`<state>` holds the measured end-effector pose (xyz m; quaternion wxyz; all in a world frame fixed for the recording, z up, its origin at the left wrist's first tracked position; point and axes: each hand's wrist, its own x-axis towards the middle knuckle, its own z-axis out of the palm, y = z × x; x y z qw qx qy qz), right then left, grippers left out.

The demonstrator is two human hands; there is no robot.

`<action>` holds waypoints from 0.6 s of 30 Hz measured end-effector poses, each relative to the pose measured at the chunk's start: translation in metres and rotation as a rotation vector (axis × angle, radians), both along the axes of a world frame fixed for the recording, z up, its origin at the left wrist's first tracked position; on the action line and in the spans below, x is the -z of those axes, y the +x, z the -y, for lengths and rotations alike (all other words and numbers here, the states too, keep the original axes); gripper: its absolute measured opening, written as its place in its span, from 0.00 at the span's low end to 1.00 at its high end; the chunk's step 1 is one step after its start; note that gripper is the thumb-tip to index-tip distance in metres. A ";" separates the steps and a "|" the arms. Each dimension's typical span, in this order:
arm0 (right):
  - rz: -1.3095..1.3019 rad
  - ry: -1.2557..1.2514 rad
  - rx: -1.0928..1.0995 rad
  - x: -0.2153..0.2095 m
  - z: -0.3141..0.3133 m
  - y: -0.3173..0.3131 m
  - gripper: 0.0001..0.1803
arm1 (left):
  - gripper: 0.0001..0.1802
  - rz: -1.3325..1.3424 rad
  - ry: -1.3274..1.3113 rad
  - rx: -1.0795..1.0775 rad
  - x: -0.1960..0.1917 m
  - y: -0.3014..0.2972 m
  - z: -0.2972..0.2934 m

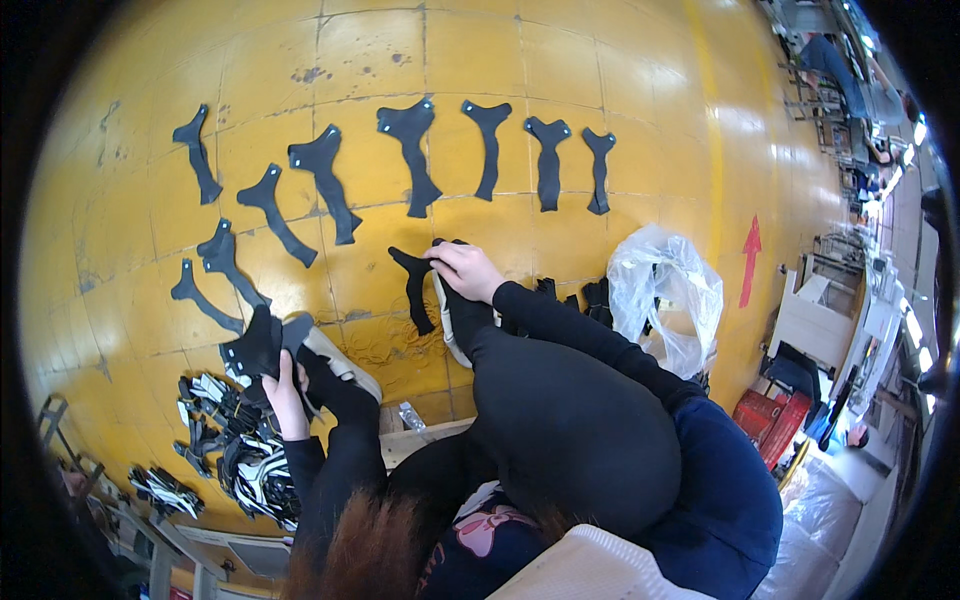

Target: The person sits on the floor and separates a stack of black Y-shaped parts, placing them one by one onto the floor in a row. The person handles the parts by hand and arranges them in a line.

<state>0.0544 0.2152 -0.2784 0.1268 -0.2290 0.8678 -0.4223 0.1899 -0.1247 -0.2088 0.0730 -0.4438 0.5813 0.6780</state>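
My left hand (pixel 285 395) grips a stack of black cut fabric pieces (pixel 253 348) held just above the yellow floor (pixel 640 80). My right hand (pixel 462 270) rests its fingertips on a black Y-shaped fabric piece (pixel 414 287) lying flat on the floor beside my shoe. Several more black cut pieces are spread out in an arc ahead, among them one (pixel 410 150) in the middle and one (pixel 598 168) at the right end. My black-sleeved forearms and knees fill the lower middle.
A heap of black-and-white cut parts (pixel 235 445) lies at lower left. A clear plastic bag (pixel 668 290) sits to the right, with a red arrow (pixel 750 258) painted on the floor beyond it. Crates, boxes and workstations (pixel 830 330) line the right side.
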 end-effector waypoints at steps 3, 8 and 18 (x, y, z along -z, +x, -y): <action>-0.017 -0.050 0.014 -0.001 0.007 0.001 0.06 | 0.19 0.157 -0.460 0.295 0.035 0.032 0.014; -0.028 -0.037 0.031 0.001 -0.003 0.003 0.07 | 0.12 -0.030 -0.895 0.453 0.060 0.043 -0.020; -0.018 -0.033 0.005 0.002 -0.003 -0.002 0.07 | 0.17 -0.165 -0.984 0.463 0.069 0.048 -0.008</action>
